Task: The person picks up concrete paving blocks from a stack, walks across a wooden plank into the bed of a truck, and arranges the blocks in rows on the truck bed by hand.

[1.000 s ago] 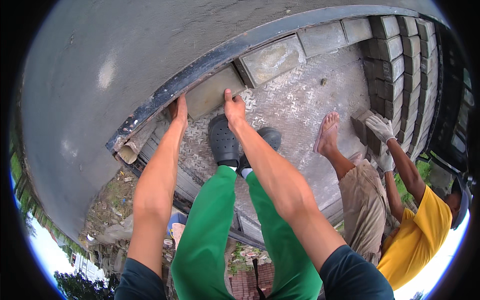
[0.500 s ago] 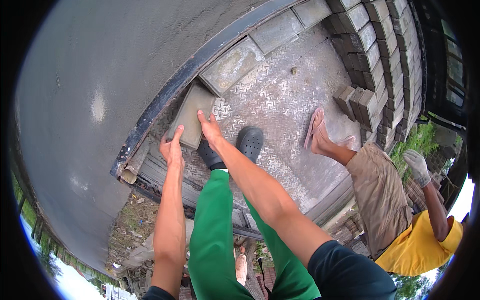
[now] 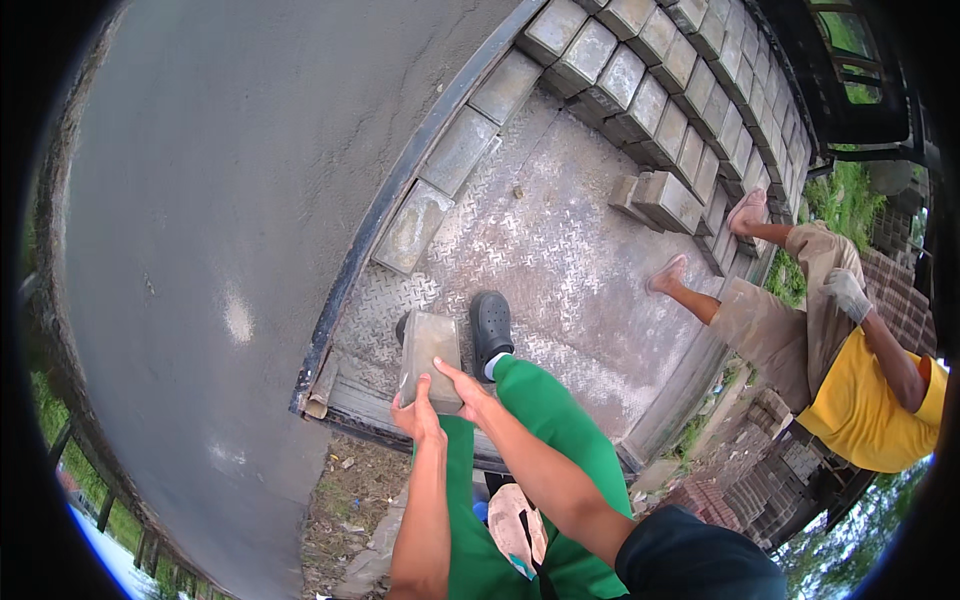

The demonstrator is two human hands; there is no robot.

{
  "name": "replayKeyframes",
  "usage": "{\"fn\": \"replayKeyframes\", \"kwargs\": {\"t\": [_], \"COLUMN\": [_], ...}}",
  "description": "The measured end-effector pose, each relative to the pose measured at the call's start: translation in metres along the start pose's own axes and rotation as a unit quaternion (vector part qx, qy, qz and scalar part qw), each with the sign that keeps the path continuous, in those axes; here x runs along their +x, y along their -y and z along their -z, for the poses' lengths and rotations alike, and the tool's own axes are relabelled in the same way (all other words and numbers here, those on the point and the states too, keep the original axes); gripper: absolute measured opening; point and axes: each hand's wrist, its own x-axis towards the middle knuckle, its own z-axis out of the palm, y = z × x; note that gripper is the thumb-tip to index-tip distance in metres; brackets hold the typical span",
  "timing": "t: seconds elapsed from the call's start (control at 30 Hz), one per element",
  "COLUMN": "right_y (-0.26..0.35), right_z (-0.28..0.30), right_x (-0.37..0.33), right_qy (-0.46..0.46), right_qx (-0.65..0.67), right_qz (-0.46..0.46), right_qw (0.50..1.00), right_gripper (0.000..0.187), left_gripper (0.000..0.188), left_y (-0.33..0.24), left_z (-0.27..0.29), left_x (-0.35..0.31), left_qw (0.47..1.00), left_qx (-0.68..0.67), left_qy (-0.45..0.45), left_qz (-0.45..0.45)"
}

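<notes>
A grey rectangular concrete paving block (image 3: 431,345) is held up in front of my legs, over my dark clogs. My left hand (image 3: 420,408) grips its near left corner, thumb lying on the top face. My right hand (image 3: 464,386) clasps the near right edge, with that thumb on top as well. Fingers beneath the block are hidden. Beyond it, a short row of similar blocks (image 3: 411,229) lies along the left edge of the metal truck bed (image 3: 560,290).
Stacked blocks (image 3: 650,105) fill the bed's far right, with a few loose ones (image 3: 668,201) in front. A co-worker (image 3: 800,330) in a yellow shirt, one gloved hand visible, stands at the right. A dark raised rim (image 3: 345,280) borders the bed beside grey pavement (image 3: 230,200).
Both my hands have brought the block away from the row at the edge and closer to my body. The view has turned. The co-worker's feet have moved further apart, one up by the stack.
</notes>
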Motion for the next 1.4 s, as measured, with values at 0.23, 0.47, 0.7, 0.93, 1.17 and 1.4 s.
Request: {"fn": "replayKeyframes", "kwargs": {"t": [0.23, 0.47, 0.7, 0.93, 1.17, 1.4], "right_y": [0.141, 0.376, 0.534, 0.549, 0.541, 0.523], "right_z": [0.030, 0.025, -0.015, 0.036, 0.032, -0.010], "right_x": [0.010, 0.023, 0.058, 0.088, 0.109, 0.065], "right_qy": [-0.150, -0.215, -0.273, -0.267, -0.189, -0.286], "right_qx": [-0.033, -0.087, -0.263, -0.369, -0.302, -0.362], "right_qz": [0.214, 0.405, 0.473, 0.536, 0.536, 0.395], "right_qw": [0.965, 0.885, 0.795, 0.711, 0.765, 0.794], "right_gripper": [0.085, 0.100, 0.091, 0.067, 0.068, 0.067], "left_gripper": [0.093, 0.064, 0.057, 0.054, 0.051, 0.043], "left_y": [-0.050, -0.124, -0.069, -0.077, -0.080, -0.079], "left_z": [-0.116, -0.145, -0.203, -0.245, -0.262, -0.265], "left_x": [0.007, -0.127, -0.151, -0.164, -0.150, -0.126], "left_qw": [0.977, 0.946, 0.917, 0.850, 0.869, 0.905], "left_qx": [0.049, 0.055, 0.143, 0.226, 0.225, 0.174], "left_qy": [0.209, 0.290, 0.307, 0.418, 0.422, 0.389], "left_qz": [-0.002, -0.133, -0.209, -0.225, -0.126, 0.000]}}
